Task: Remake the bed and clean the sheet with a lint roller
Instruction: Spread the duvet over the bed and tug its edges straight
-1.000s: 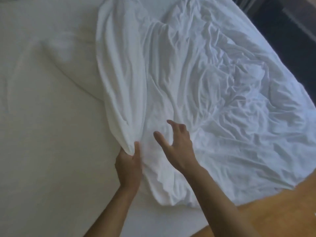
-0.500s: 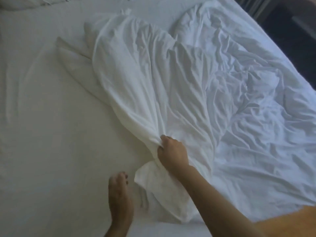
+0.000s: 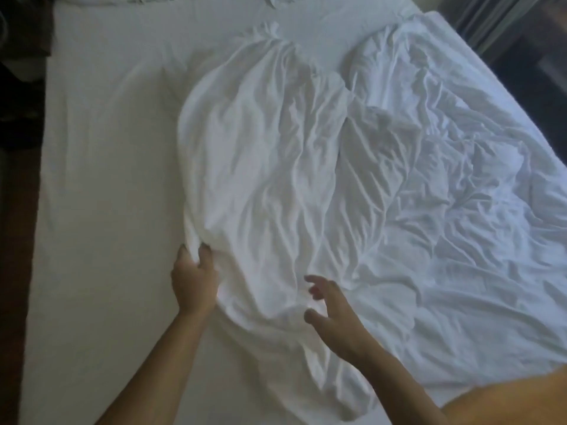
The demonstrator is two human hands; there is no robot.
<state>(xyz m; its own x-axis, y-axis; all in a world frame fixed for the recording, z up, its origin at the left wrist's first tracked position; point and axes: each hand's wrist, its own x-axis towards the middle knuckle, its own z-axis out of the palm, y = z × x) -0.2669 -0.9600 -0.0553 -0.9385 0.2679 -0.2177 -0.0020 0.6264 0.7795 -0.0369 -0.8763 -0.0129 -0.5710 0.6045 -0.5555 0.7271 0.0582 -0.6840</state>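
Note:
A crumpled white top sheet [image 3: 337, 185] lies bunched over the middle and right of the bed. The flat fitted sheet [image 3: 101, 210] shows bare on the left half. My left hand [image 3: 193, 277] pinches the left folded edge of the top sheet near the bed's front. A little to the right, my right hand [image 3: 334, 311] hovers just over the crumpled cloth with fingers spread and nothing in it. No lint roller is in view.
Pillow edges [image 3: 270, 0] peek in at the top. Dark floor [image 3: 18, 179] runs along the bed's left side. Dark furniture and a curtain [image 3: 506, 32] stand at the top right. An orange-brown surface [image 3: 515, 400] fills the bottom right corner.
My right hand let go of the top sheet and now hovers open. My left hand came up from the mattress and took hold of the sheet's left edge. The view has pulled back.

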